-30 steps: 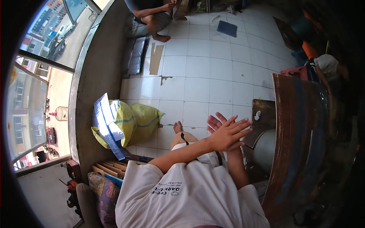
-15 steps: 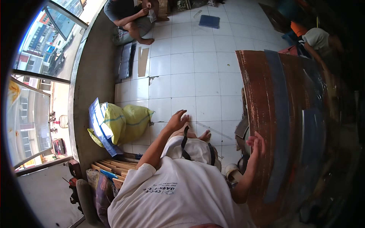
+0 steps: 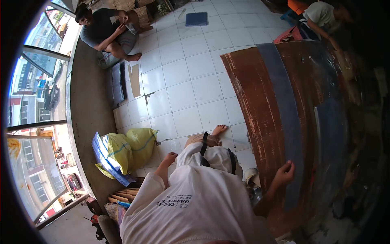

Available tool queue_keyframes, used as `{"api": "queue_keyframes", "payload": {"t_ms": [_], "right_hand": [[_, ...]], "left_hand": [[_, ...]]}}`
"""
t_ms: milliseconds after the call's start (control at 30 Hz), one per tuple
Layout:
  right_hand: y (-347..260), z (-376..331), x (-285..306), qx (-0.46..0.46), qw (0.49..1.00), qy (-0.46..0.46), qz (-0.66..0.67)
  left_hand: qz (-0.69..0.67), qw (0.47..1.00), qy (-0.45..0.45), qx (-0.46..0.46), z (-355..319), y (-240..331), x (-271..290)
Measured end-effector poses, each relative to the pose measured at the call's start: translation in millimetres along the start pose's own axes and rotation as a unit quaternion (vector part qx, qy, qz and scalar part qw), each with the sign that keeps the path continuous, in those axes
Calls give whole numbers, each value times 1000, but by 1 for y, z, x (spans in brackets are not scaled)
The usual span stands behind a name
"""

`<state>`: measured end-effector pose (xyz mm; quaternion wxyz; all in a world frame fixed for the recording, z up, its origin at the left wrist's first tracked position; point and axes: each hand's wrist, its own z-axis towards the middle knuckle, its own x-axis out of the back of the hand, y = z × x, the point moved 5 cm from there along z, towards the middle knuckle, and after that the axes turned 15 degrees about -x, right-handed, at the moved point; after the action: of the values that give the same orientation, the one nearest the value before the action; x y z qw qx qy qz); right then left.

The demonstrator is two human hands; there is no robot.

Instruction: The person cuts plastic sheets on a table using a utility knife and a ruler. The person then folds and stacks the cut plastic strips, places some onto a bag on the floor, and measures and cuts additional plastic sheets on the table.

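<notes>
My left hand (image 3: 168, 158) hangs low beside my hip, nearest to the yellow sack (image 3: 136, 142). Its fingers are partly turned away, and nothing shows in them. On the other side, my right hand (image 3: 284, 175) is raised over the near part of a worn brown tabletop (image 3: 254, 101) with grey strips along it. The fingers there are curled in toward the thumb with nothing visible between them. Whether that hand touches the surface I cannot tell. One of my bare feet (image 3: 219, 129) is stepped forward on the white floor tiles.
A person (image 3: 109, 34) sits at the far left by the wall, holding something small. Another person (image 3: 323, 18) in a light shirt is beyond the table. A blue flat square (image 3: 196, 19), cardboard strips (image 3: 134, 80) and a dark flat panel (image 3: 118, 82) lie on the floor.
My left hand has dropped back toward my hip. My right hand has moved lower and its fingers have curled in. The view has turned, and one foot now shows farther forward.
</notes>
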<state>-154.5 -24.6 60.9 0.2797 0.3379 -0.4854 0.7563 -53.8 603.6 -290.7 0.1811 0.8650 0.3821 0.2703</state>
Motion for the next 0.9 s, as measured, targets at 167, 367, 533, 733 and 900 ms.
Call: {"api": "queue_keyframes", "payload": {"t_ms": [167, 367, 533, 733, 900], "right_hand": [[-32, 3, -8, 100, 989, 63, -88], [-24, 9, -27, 169, 977, 115, -68], [-41, 14, -34, 129, 983, 89, -98], [-33, 15, -24, 133, 981, 82, -111], [-31, 17, -21, 137, 982, 90, -94]], "left_hand": [[-70, 987, 54, -135, 50, 158, 9], [-52, 962, 100, -251, 67, 258, 33], [-66, 976, 108, -179, 68, 197, 23], [-90, 993, 73, -18, 19, 99, -32], [-96, 993, 63, -41, -8, 63, -56]]}}
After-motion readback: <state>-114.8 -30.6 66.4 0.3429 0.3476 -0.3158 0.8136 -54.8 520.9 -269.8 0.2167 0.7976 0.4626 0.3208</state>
